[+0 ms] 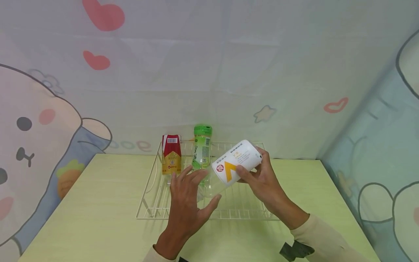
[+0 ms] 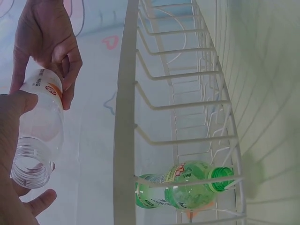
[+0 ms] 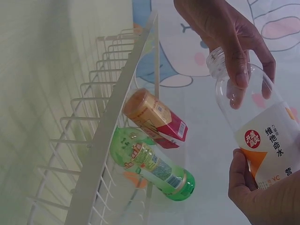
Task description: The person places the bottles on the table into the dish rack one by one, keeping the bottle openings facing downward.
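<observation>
My right hand (image 1: 266, 178) grips a clear plastic bottle (image 1: 235, 160) round its label near the base. The label is white with an orange mark. Tilted, the bottle points its neck down and to the left, and the uncapped mouth shows in the left wrist view. Around the neck and shoulder my left hand (image 1: 186, 196) has its fingers and thumb spread, with the fingers overlapping the clear plastic in the right wrist view. Below both hands stands a white wire rack (image 2: 124, 112).
A green bottle (image 1: 202, 149) stands neck down in the rack's back part. To its left is a red and gold carton (image 1: 171, 154). The rack rests on a pale table (image 1: 98, 203), with a printed cloth backdrop (image 1: 229, 72) behind and at the sides.
</observation>
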`<state>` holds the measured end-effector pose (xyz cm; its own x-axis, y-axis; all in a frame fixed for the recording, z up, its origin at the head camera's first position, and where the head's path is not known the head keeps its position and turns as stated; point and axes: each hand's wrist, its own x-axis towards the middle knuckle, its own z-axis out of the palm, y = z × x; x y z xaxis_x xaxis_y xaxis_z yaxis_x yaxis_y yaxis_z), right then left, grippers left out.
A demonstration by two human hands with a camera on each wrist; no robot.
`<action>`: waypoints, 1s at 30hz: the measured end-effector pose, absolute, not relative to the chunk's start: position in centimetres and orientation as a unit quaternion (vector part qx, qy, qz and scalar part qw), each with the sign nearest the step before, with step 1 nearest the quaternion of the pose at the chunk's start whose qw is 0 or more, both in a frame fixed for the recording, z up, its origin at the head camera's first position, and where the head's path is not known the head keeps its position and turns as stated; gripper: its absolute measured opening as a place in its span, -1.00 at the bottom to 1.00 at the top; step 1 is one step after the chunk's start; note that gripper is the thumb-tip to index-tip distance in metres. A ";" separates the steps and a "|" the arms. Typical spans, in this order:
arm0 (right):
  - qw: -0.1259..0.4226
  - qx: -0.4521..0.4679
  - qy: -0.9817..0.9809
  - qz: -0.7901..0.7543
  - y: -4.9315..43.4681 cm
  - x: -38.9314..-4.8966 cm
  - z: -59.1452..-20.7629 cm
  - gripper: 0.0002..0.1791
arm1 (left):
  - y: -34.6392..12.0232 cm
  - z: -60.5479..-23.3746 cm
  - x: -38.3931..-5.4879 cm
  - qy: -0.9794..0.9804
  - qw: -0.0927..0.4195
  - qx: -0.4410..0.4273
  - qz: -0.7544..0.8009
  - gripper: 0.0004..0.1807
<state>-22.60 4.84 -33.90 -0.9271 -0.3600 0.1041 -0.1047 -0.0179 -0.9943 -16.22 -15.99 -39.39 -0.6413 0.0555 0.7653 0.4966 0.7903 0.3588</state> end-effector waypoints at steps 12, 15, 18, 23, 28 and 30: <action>0.092 -0.165 0.697 -0.691 4.9 -22.9 -33.8 -0.13 | -16.4 -39.5 -16.2 -0.859 0.397 -0.158 -0.281 -0.21; 0.091 -0.162 0.698 -0.692 5.0 -23.0 -33.7 -0.13 | -16.5 -39.6 -16.2 -0.859 0.401 -0.157 -0.278 -0.18; 0.085 -0.161 0.699 -0.692 5.2 -23.2 -33.6 -0.13 | -16.6 -39.6 -16.2 -0.861 0.398 -0.155 -0.275 -0.19; 0.077 -0.154 0.703 -0.690 5.5 -23.4 -33.3 -0.12 | -16.7 -39.6 -16.1 -0.863 0.393 -0.151 -0.277 -0.19; 0.072 -0.148 0.702 -0.693 5.8 -23.7 -33.3 -0.13 | -17.1 -39.7 -16.0 -0.864 0.393 -0.150 -0.278 -0.21; 0.070 -0.149 0.704 -0.691 6.0 -23.7 -33.2 -0.13 | -17.2 -39.8 -15.9 -0.865 0.391 -0.149 -0.277 -0.23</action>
